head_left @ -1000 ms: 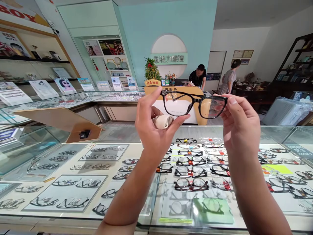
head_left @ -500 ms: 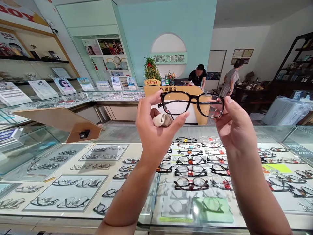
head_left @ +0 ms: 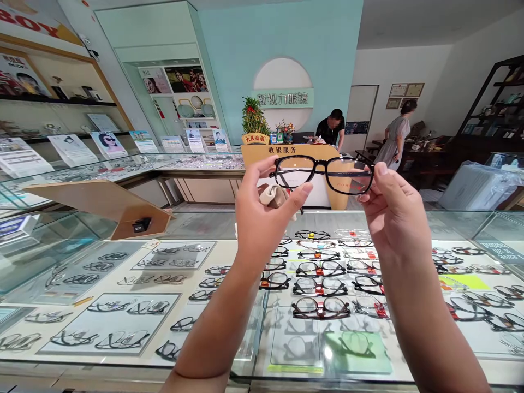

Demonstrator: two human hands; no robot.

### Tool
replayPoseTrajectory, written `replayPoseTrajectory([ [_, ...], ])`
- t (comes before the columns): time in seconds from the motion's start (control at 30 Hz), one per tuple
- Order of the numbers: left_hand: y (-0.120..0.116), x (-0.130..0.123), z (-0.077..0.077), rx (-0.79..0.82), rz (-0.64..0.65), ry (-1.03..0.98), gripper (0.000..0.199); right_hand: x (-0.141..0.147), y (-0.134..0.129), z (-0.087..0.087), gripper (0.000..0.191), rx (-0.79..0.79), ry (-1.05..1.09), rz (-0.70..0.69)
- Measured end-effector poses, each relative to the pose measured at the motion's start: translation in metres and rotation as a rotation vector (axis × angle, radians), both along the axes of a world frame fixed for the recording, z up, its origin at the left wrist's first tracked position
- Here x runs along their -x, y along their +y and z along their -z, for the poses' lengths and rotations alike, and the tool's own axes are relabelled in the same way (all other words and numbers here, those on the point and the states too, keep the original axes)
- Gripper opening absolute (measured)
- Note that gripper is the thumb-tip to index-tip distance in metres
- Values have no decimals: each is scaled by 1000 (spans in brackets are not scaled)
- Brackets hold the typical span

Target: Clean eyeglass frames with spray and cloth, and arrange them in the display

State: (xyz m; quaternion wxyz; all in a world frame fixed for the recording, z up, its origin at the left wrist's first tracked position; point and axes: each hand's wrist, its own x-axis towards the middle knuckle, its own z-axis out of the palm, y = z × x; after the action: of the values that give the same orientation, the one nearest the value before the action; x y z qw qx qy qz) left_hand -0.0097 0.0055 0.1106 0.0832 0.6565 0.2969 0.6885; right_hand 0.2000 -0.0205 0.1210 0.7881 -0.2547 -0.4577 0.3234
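A pair of black-framed glasses (head_left: 321, 161) is held up in front of me, lenses upright, above the glass display counter. My left hand (head_left: 264, 210) grips the left end of the frame and also has a beige cloth (head_left: 273, 196) bunched in its palm. The right end of the frame is pinched between thumb and fingers of my right hand (head_left: 395, 204). Red lettering shows on the right lens. Part of a temple arm is seen behind the lenses.
Rows of glasses (head_left: 320, 286) lie in the glass counter (head_left: 229, 367) below my arms. A wooden-backed stand (head_left: 102, 204) is on the left. Beyond are a cash desk (head_left: 338, 158), a person in black (head_left: 331, 130) bending there and another person (head_left: 397, 139) at the right.
The glasses have turned slightly and my left hand has shifted a little right and down. More of the cloth hangs below the frame. The person at the back right has moved right.
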Motion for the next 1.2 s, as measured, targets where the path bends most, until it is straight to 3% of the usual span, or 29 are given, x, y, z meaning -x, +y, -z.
replayPoseTrajectory([
  [0.17,4,-1,-2,122,90,-21,63,-1,-8,-3,34,-34,-24,49],
  [0.47,6,-4,-1,154,84,5,68,-4,-10,-3,31,-55,-45,78],
  [0.7,6,-5,1,96,79,27,61,-4,-10,-3,31,-72,-57,83],
  [1.03,-5,-12,4,-170,-143,-42,79,-7,12,4,30,-3,-28,-35],
  [1.2,-5,-14,6,-208,-146,-3,82,-5,11,3,29,21,13,-55],
])
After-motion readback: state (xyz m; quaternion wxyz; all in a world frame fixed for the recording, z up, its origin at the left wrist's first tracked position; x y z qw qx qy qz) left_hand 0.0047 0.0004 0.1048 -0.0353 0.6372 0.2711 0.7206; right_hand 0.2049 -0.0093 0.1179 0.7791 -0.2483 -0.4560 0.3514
